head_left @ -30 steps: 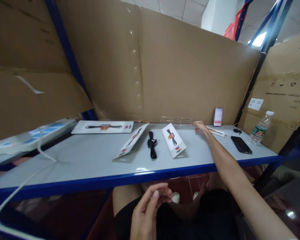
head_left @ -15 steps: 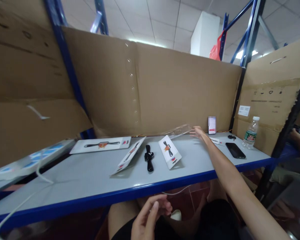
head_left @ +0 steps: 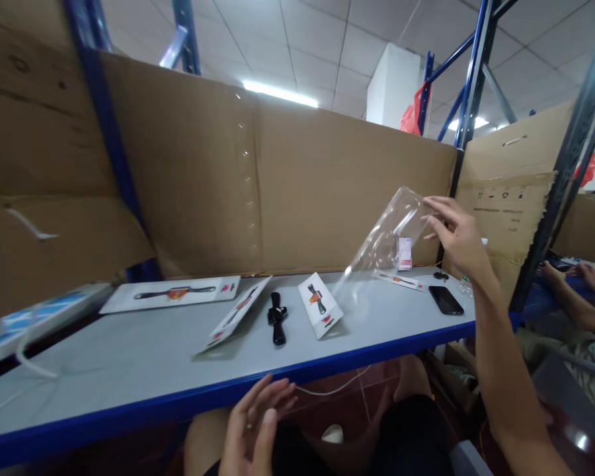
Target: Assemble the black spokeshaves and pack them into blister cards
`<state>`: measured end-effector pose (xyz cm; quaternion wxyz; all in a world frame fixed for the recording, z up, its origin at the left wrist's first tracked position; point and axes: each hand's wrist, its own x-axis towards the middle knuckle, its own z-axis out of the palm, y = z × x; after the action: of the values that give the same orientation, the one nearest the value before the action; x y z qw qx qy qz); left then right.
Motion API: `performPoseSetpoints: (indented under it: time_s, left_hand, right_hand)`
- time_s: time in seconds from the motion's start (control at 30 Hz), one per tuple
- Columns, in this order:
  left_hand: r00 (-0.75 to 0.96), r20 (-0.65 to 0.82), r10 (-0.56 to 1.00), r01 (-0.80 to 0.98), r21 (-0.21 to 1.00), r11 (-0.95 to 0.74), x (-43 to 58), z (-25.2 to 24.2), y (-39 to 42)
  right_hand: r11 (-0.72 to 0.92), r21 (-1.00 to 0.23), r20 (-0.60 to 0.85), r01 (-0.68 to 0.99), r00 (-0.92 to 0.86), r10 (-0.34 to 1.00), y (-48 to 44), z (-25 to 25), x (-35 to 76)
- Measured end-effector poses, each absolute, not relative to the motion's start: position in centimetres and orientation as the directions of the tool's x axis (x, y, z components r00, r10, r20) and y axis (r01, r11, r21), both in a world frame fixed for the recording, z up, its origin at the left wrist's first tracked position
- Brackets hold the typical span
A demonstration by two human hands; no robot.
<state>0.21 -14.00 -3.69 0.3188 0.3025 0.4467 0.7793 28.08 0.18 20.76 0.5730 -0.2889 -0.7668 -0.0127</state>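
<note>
My right hand (head_left: 459, 231) pinches the upper end of a clear plastic blister cover (head_left: 377, 248), lifted and tilted above the table. Below the table's front edge, my left hand (head_left: 252, 430) has its fingers apart and nothing in it. A black spokeshave (head_left: 277, 320) lies on the table. Printed packaging cards flank it: a folded card (head_left: 320, 306) to its right, and another slanted card (head_left: 235, 318) to its left. Behind on the left lies a longer card (head_left: 171, 294). Beyond the blister cover, a further card (head_left: 400, 281) lies flat, partly behind the plastic.
A black phone (head_left: 446, 300) and keys (head_left: 440, 276) lie at the table's right; a lit phone (head_left: 404, 254) stands at the back. My right arm mostly hides a bottle. Cardboard walls (head_left: 347, 192) surround the table. A white cable (head_left: 27, 360) runs at left. Another person's arms (head_left: 575, 291) show far right.
My right hand has raised the clear blister cover off the table's back area, up and to the right. The view has shifted, and my left hand stays low with its fingers apart.
</note>
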Motion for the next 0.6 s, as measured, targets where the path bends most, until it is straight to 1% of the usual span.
performPoseSetpoints:
  time_s: [0.07, 0.1, 0.17, 0.27, 0.33, 0.4, 0.5, 0.57, 0.6]
  left_hand:
    - [-0.518, 0.124, 0.846, -0.406, 0.835, -0.371, -0.2, -3.2, -14.1]
    - [-0.424, 0.087, 0.902, -0.515, 0.796, -0.318, -0.1, -2.8, -14.3]
    - [-0.136, 0.054, 0.989, -0.677, 0.724, -0.132, 0.5, -2.1, -15.0]
    - [0.187, 0.138, 0.973, -0.753, 0.656, 0.052, 2.8, -1.5, -15.8]
    - [0.305, 0.16, 0.939, -0.776, 0.614, 0.148, 4.4, -1.8, -15.9]
    - [0.355, 0.137, 0.925, -0.795, 0.565, 0.221, 5.4, -2.3, -15.6]
    - [0.328, 0.049, 0.943, -0.829, 0.494, 0.263, 5.0, -2.7, -15.4]
    - [0.204, 0.006, 0.979, -0.851, 0.495, 0.174, 3.5, -2.3, -15.6]
    - [0.091, 0.003, 0.996, -0.853, 0.516, 0.077, 2.4, -1.9, -15.8]
  right_hand:
    - [0.847, -0.356, 0.839, 0.395, -0.264, 0.476, -2.7, 19.3, 27.3]
    - [0.845, -0.399, 0.8, 0.355, -0.315, 0.51, -3.6, 18.1, 26.6]
    - [0.819, -0.499, 0.713, 0.283, -0.403, 0.574, -4.5, 15.0, 24.8]
    - [0.757, -0.606, 0.608, 0.244, -0.471, 0.639, -4.6, 9.8, 22.0]
    - [0.739, -0.626, 0.571, 0.249, -0.499, 0.652, -4.4, 6.9, 20.5]
    - [0.729, -0.638, 0.555, 0.25, -0.507, 0.659, -4.0, 4.9, 19.6]
    - [0.674, -0.698, 0.518, 0.244, -0.478, 0.709, -3.2, 3.5, 19.1]
    - [0.623, -0.734, 0.509, 0.272, -0.388, 0.769, -2.8, 3.2, 18.6]
    - [0.604, -0.733, 0.509, 0.313, -0.336, 0.792, -2.6, 3.2, 18.1]
